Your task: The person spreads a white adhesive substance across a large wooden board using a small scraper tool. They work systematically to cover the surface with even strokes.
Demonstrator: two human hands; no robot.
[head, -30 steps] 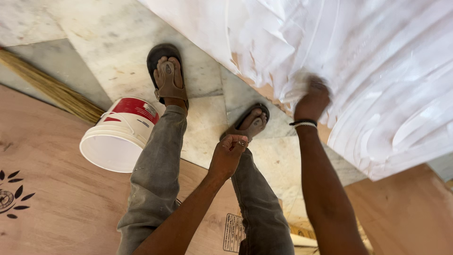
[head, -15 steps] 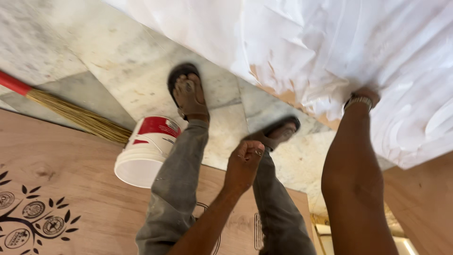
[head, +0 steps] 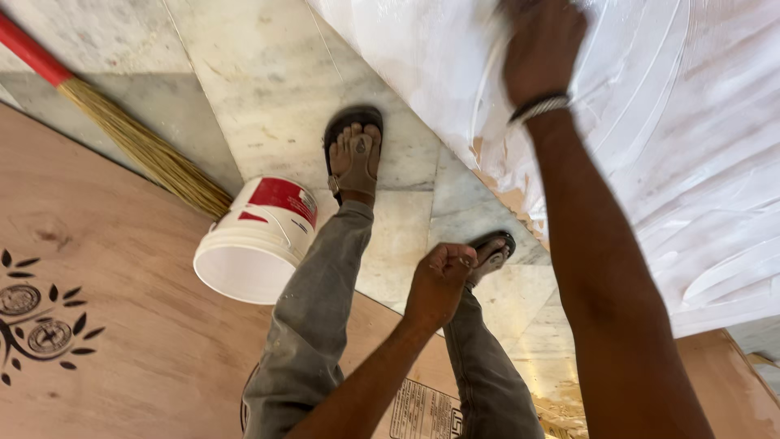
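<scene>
Right hand: the right hand (head: 540,49) is pressed onto the white-coated board (head: 691,162), up near the top edge of the view; its fingers are blurred and partly cut off, so I cannot tell how far they are curled or whether they grip anything.
Wrist: a bracelet (head: 538,106) sits around it.
Left hand: the left hand (head: 439,280) hangs free above the legs, fingers folded into a loose fist, nothing visible in it.
White-coated board: it fills the upper right, streaked with wet-looking strokes (bare brown shows along its lower edge).
Bucket: a white bucket (head: 256,240) with a red label lies tipped on its side, just beside the person's left leg, mouth facing the plywood sheet (head: 122,341).
Broom: a straw broom (head: 138,142) with a red handle lies across the marble floor (head: 260,73), its bristles reaching the bucket.
Feet: both in sandals (head: 353,154) on the marble.
</scene>
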